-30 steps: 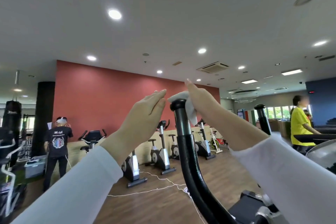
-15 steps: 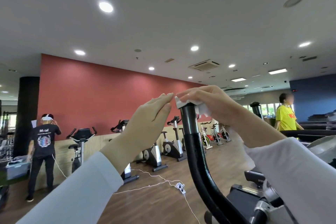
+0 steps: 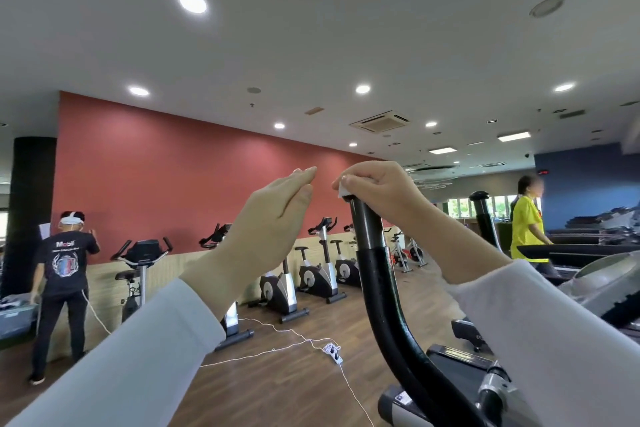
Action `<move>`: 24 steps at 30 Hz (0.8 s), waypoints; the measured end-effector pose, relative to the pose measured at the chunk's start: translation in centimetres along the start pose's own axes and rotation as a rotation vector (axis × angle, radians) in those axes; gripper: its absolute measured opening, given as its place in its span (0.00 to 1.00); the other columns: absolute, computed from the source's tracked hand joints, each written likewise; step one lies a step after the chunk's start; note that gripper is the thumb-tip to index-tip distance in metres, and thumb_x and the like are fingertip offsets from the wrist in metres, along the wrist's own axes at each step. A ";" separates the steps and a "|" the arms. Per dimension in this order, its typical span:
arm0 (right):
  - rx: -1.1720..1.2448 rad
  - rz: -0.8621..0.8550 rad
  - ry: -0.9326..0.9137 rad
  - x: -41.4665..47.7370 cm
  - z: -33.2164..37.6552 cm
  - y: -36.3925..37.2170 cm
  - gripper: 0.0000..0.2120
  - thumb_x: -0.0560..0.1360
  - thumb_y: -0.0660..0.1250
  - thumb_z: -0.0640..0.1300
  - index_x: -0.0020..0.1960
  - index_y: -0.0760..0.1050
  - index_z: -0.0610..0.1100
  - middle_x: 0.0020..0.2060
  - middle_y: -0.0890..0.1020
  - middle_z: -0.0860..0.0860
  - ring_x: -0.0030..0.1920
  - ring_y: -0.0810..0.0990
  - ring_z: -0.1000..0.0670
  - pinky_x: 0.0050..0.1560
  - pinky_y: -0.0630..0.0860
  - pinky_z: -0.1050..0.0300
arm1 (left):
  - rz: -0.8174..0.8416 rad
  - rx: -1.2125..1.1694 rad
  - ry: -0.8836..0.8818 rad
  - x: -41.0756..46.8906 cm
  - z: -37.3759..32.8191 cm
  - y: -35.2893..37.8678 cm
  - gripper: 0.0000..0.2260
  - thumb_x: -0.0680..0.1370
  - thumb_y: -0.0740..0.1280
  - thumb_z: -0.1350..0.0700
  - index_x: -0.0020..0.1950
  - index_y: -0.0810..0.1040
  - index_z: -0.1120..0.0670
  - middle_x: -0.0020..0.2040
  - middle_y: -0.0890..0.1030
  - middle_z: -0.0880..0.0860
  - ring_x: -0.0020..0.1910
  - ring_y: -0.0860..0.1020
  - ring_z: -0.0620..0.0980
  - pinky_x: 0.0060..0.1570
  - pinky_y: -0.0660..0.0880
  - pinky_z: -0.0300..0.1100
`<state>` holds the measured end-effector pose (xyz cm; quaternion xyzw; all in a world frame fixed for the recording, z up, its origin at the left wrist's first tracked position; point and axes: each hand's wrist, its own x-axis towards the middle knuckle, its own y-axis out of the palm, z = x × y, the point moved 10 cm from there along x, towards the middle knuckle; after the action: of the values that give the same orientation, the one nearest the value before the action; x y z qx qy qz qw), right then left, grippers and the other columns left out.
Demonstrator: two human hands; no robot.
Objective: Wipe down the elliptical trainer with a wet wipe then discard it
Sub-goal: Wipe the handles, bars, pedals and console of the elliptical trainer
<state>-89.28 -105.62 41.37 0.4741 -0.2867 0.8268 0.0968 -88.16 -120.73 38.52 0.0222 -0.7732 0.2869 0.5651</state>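
Observation:
The elliptical trainer's black curved handlebar (image 3: 375, 274) rises in front of me. My right hand (image 3: 379, 189) curls over its top end and grips a white wet wipe (image 3: 343, 190) against the cap; only a small corner of the wipe shows under my fingers. My left hand (image 3: 273, 222) is raised just left of the bar, fingers straight and together, holding nothing and not touching the bar. The second handlebar (image 3: 483, 218) stands further right.
The trainer's grey console (image 3: 613, 284) and base (image 3: 450, 388) lie at lower right. A row of exercise bikes (image 3: 318, 270) lines the red wall. A white cable and power strip (image 3: 333, 353) cross the wooden floor. One person (image 3: 64, 284) stands at left, another in yellow (image 3: 528, 222) at right.
My right hand has come down from behind the bar's tip to cap it from above, covering most of the wipe. My left hand stays raised beside it. The view has panned slightly.

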 end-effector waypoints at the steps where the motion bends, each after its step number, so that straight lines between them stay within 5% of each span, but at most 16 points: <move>1: 0.049 0.028 0.024 0.0 -0.2 0.1 0.08 0.75 0.66 0.42 0.44 0.84 0.46 0.39 0.84 0.53 0.41 0.80 0.57 0.44 0.77 0.65 | 0.009 0.000 0.006 0.0 -0.1 0.2 0.18 0.83 0.55 0.52 0.73 0.67 0.50 0.72 0.68 0.47 0.72 0.63 0.38 0.71 0.56 0.34; 4: 0.193 0.101 0.250 0.4 -2.6 1.0 0.11 0.75 0.63 0.42 0.50 0.83 0.41 0.37 0.84 0.48 0.38 0.80 0.50 0.40 0.79 0.56 | 0.032 0.007 0.025 0.1 -0.2 0.7 0.18 0.83 0.55 0.52 0.73 0.66 0.50 0.72 0.68 0.47 0.72 0.63 0.39 0.72 0.57 0.36; 8: 0.450 0.025 0.486 -0.3 -4.3 1.5 0.16 0.75 0.59 0.42 0.57 0.77 0.34 0.35 0.83 0.46 0.34 0.78 0.46 0.35 0.79 0.55 | 0.057 -0.009 0.037 0.4 -0.3 1.6 0.18 0.83 0.55 0.51 0.73 0.66 0.50 0.72 0.68 0.46 0.71 0.62 0.37 0.70 0.56 0.32; 15: 0.459 -0.184 0.589 -3.2 -8.2 -0.3 0.20 0.74 0.63 0.58 0.47 0.79 0.41 0.42 0.81 0.42 0.46 0.82 0.41 0.59 0.76 0.40 | 0.137 -0.058 0.079 1.3 -2.0 4.1 0.18 0.83 0.54 0.51 0.73 0.67 0.50 0.72 0.69 0.45 0.71 0.63 0.38 0.72 0.58 0.38; 19: 0.490 -0.149 0.551 -5.5 -7.7 -0.2 0.22 0.80 0.55 0.52 0.57 0.77 0.35 0.51 0.83 0.37 0.52 0.82 0.41 0.59 0.76 0.44 | 0.163 -0.107 0.088 2.1 -2.7 4.8 0.18 0.83 0.54 0.52 0.73 0.67 0.50 0.71 0.70 0.44 0.70 0.65 0.37 0.71 0.60 0.37; 22: 0.523 -0.010 0.499 -6.8 -6.8 0.7 0.17 0.81 0.51 0.45 0.45 0.76 0.40 0.33 0.81 0.48 0.34 0.80 0.53 0.38 0.76 0.58 | 0.207 -0.207 0.039 2.5 -2.3 4.9 0.17 0.82 0.55 0.54 0.71 0.71 0.49 0.69 0.72 0.42 0.68 0.67 0.35 0.68 0.61 0.34; 24: 0.529 0.100 0.466 -7.7 -6.4 1.3 0.15 0.82 0.51 0.44 0.46 0.76 0.44 0.33 0.81 0.52 0.36 0.80 0.54 0.41 0.75 0.59 | 0.254 -0.287 0.012 2.8 -1.6 5.2 0.17 0.81 0.55 0.54 0.69 0.73 0.47 0.66 0.75 0.41 0.63 0.71 0.37 0.67 0.62 0.36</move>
<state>-90.45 -102.23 31.94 0.2668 -0.0556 0.9621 -0.0070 -89.66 -114.85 39.16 -0.1584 -0.7993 0.2428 0.5263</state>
